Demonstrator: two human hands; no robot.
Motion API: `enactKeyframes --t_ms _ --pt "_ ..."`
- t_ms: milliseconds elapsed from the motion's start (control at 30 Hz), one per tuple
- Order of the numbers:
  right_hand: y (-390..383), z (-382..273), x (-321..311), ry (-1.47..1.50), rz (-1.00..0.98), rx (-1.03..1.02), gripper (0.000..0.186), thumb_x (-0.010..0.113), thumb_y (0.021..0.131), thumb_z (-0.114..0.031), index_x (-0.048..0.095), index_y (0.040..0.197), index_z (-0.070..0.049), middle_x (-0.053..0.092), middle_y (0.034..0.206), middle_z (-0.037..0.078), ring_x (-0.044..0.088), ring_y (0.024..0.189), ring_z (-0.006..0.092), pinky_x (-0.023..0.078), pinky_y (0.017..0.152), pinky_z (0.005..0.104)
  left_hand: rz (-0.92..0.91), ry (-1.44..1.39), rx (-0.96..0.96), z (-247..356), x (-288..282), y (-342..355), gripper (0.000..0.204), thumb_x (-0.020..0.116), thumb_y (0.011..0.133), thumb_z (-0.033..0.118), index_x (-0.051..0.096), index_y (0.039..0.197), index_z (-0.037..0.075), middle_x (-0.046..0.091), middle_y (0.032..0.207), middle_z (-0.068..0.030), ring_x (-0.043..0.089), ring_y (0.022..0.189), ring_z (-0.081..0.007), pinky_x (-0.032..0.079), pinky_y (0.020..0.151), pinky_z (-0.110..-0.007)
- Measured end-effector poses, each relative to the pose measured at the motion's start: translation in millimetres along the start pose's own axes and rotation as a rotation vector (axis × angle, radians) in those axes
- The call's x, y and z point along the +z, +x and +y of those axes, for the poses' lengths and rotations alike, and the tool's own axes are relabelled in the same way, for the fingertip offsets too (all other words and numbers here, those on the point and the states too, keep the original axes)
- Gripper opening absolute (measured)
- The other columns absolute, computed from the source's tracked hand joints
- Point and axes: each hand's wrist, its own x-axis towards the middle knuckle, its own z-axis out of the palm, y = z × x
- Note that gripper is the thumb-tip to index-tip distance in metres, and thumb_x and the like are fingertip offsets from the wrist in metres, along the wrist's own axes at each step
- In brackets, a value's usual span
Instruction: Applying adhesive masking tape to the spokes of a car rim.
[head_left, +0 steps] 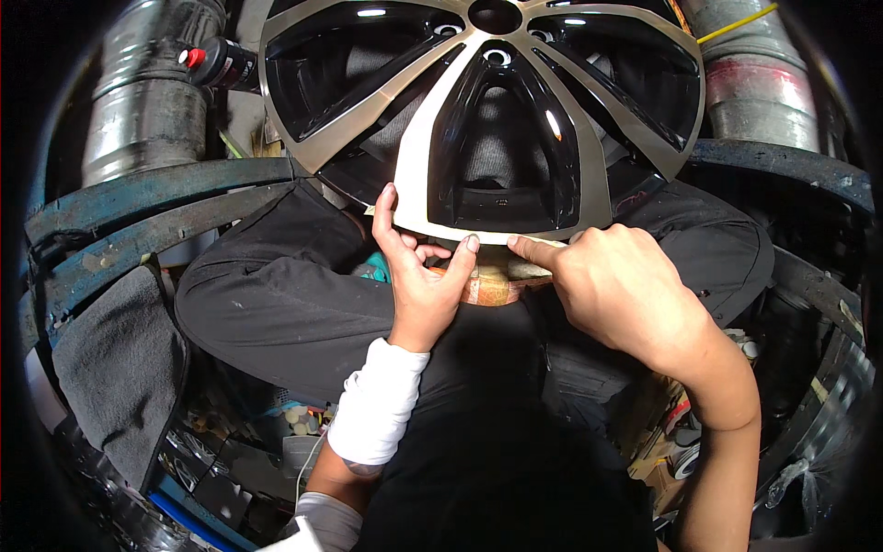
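A large alloy wheel (416, 175), glossy black with bare metal spoke faces, lies in front of me and tilts over my lap. At its near edge, my left hand (421, 285) has its thumb against the edge and its index finger up along the spoke's left side, fingers apart. My right hand (635, 285) lays one outstretched finger on the same edge, while its other fingers are curled and mostly hidden. A pale strip (492, 240), perhaps tape, runs along the edge between the hands. Beneath it shows an orange-brown curved object (487, 291), of a kind I cannot make out.
Blue worn metal bars (166, 189) curve along both sides. Silver metal drums (147, 110) stand at the left and right. A black bottle with a red cap (225, 64) lies left of the wheel. A grey cloth (124, 368) hangs at the left.
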Motion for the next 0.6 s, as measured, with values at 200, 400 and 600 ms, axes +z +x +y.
enactKeyframes --t_ms 200,400,600 --pt "-1 1 3 0.015 0.022 -0.004 0.031 0.064 0.096 -0.014 0.077 0.124 -0.007 0.074 0.075 0.018 0.077 0.071 0.0336 0.062 0.065 0.0438 -0.005 -0.039 -0.038 1 2 0 0.105 0.082 0.09 0.005 0.012 0.169 0.006 0.046 0.147 -0.0172 0.063 0.113 -0.0192 0.056 0.084 -0.029" --pt "-3 3 4 0.035 0.051 -0.025 0.032 0.064 0.096 -0.013 0.077 0.124 -0.006 0.074 0.076 0.018 0.077 0.071 0.0338 0.062 0.065 0.0441 0.008 0.069 -0.022 -3 8 -2 0.112 0.086 0.087 0.006 0.01 0.169 0.005 0.049 0.146 -0.0177 0.064 0.113 -0.0191 0.055 0.084 -0.029" --pt "0 6 2 0.002 -0.009 -0.019 0.024 0.064 0.097 -0.013 0.076 0.116 -0.007 0.075 0.078 0.016 0.078 0.073 0.033 0.063 0.067 0.044 0.009 0.053 -0.05 1 12 -4 0.115 0.087 0.086 0.005 0.008 0.169 0.006 0.049 0.148 -0.0183 0.066 0.111 -0.0196 0.055 0.085 -0.03"
